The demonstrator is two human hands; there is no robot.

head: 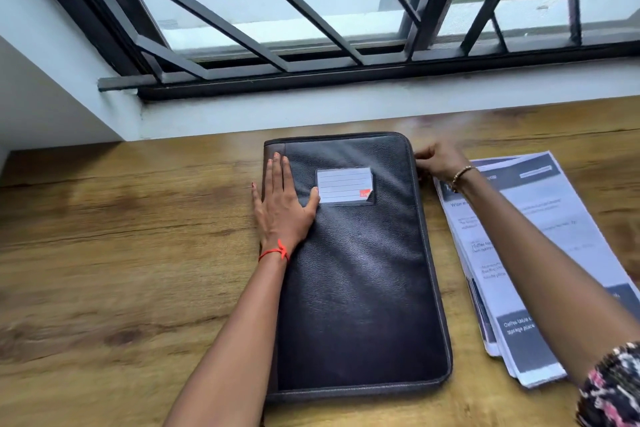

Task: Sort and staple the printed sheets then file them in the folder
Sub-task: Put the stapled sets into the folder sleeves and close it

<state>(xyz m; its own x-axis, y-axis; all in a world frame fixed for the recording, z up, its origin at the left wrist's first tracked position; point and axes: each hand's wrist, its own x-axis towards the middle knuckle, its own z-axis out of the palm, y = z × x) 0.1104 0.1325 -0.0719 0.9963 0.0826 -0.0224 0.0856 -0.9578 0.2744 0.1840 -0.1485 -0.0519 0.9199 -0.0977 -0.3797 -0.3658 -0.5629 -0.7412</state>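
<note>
On the wooden table [121, 253], the closed black folder [363, 288] is laid flat and is pressed by the spread left hand [280, 208]. The right hand [440, 159] is curled at its upper right edge; a pinch cannot be confirmed. Printed sheets [561, 198] are stacked just beside it.

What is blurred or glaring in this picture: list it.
Head view: the right hand at the folder corner is motion-blurred; daylight leaves a pale sheen on the cover; small text on the printed sheets is soft; the table grain is smeared.
</note>
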